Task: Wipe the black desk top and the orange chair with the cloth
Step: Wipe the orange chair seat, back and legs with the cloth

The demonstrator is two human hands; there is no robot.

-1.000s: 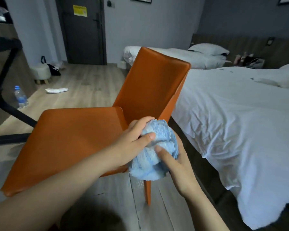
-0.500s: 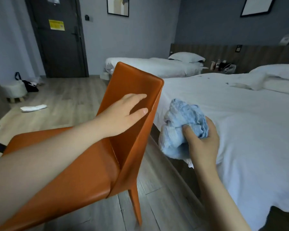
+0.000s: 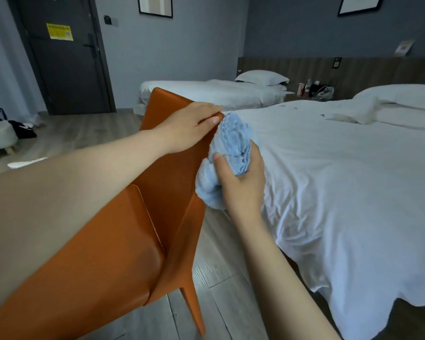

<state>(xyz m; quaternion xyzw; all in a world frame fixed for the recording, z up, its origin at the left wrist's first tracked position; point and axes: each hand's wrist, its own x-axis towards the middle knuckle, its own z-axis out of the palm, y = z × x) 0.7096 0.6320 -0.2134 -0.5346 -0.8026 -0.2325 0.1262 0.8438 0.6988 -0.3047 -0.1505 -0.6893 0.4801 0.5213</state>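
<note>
The left hand [image 3: 189, 128] has moved from the front face of the smooth orange leather-look chair [image 3: 123, 241] up to the top corner of its backrest, where the fingers now curl over the edge and grip it. The right hand [image 3: 241, 182] has brought the bunched, fluffy pale-blue cloth [image 3: 231, 148] in from over the bed, so the wad now presses against the backrest's outer edge just below the left hand's fingertips. It looks to me as if the chair is being steadied for a wipe down the backrest edge and its rear face; the seat and front of the back lie bare in front of the person.

The right hand is closed round the cloth, thumb on the near side, the other fingers buried behind the folds. The white-sheeted bed [image 3: 341, 192] stands close beside the chair. The black desk surface is nowhere in view, so I cannot tell whether it has been wiped. The chair's rear face is turned away, its left part is cut off by the frame and covered by the forearm, and only one leg shows.
</note>
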